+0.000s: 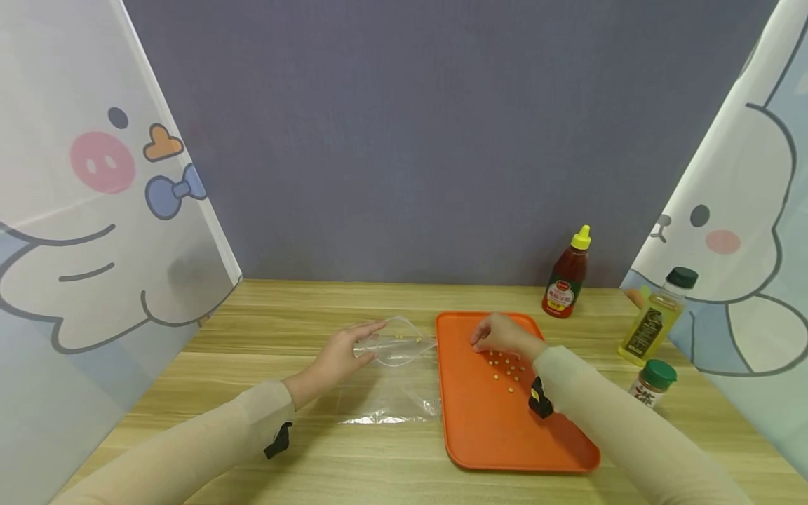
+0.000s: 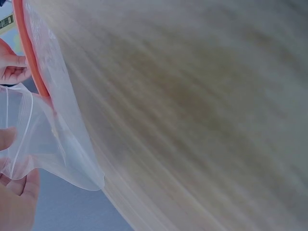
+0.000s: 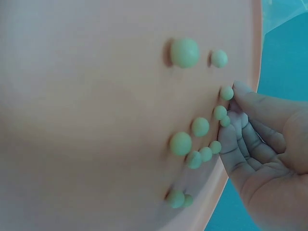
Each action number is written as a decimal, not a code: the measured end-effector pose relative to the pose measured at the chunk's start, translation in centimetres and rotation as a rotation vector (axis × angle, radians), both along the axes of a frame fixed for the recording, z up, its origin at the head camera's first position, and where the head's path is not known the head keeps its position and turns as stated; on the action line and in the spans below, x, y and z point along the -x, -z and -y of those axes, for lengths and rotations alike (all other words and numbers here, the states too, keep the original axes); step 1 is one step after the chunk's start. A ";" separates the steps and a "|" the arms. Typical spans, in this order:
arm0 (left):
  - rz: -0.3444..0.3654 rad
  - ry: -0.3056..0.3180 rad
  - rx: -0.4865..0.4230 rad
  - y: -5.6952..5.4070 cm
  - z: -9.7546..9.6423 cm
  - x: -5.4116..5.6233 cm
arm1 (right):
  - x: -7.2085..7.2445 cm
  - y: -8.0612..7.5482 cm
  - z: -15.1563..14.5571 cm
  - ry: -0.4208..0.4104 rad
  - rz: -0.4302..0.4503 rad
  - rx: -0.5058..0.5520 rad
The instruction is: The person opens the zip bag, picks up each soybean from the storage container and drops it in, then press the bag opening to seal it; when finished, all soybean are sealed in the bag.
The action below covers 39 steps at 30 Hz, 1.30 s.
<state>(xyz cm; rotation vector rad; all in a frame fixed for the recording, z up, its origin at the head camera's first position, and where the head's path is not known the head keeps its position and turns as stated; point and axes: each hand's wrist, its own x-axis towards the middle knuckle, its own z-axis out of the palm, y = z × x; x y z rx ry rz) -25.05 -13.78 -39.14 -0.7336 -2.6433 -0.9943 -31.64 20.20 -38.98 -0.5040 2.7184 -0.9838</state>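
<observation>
My left hand (image 1: 337,359) holds a clear zip bag (image 1: 394,393) at its mouth, thumb on one side and fingers on the other, so the mouth gapes. In the left wrist view the zip bag (image 2: 45,130) stretches away from the hand toward the tray. A few yellow beans (image 1: 418,339) show in it. My right hand (image 1: 501,333) reaches down to the orange tray (image 1: 486,435), thumb and fingers bent close to its surface. Several round beans (image 3: 181,143) lie beside its fingertips (image 3: 239,88); I cannot tell whether one is pinched.
On the wooden table (image 1: 265,330), right of the tray, stand a red sauce bottle (image 1: 564,280) with a yellow cap, an oil bottle (image 1: 653,322) and a green-lidded jar (image 1: 654,382). A grey panel (image 1: 404,140) rises behind, with printed cartoon sheets (image 1: 95,280) at both sides.
</observation>
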 end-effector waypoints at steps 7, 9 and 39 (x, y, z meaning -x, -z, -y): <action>0.009 0.000 -0.005 0.2 -0.1 0.1 | 0.3 0.0 -0.2 -0.015 -0.024 -0.015; 0.010 0.002 -0.007 0.2 -0.1 0.1 | 0.3 -0.1 -0.2 -0.003 -0.035 -0.005; 0.015 -0.002 -0.009 0.2 -0.2 0.1 | -1.2 -3.7 6.3 0.009 -0.081 0.360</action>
